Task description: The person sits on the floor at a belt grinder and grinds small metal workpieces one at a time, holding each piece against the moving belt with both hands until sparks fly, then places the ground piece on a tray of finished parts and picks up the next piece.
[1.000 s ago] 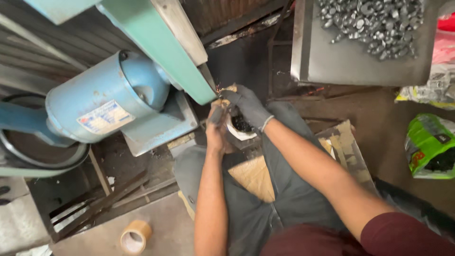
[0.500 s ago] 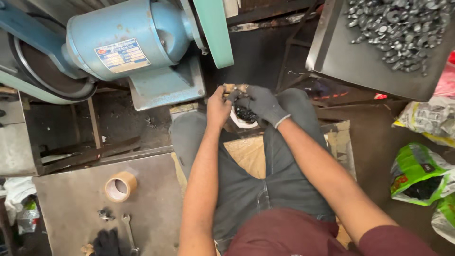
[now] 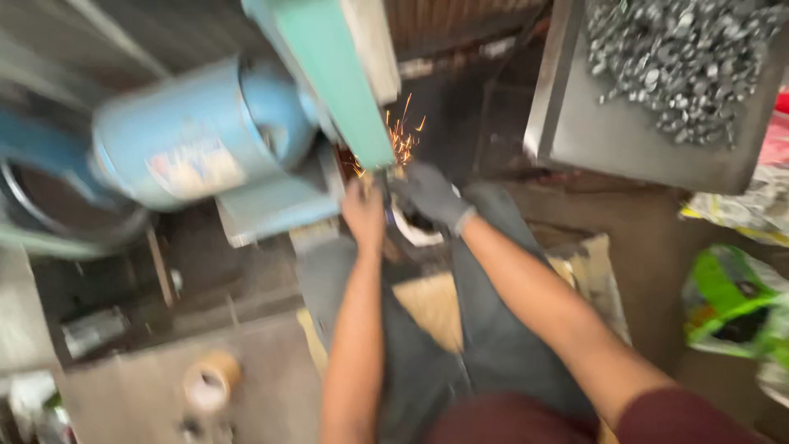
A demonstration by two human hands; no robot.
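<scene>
Both hands — bare left hand (image 3: 362,212), gloved right hand (image 3: 431,196) — at sparks (image 3: 400,140)

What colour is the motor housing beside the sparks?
Light blue motor housing, seen in the head view.

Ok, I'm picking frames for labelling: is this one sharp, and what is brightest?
Head view: motion blur smears everything, the blue motor and tape roll worst; orange sparks above the hands are brightest; the tray of metal parts is soft.
</scene>
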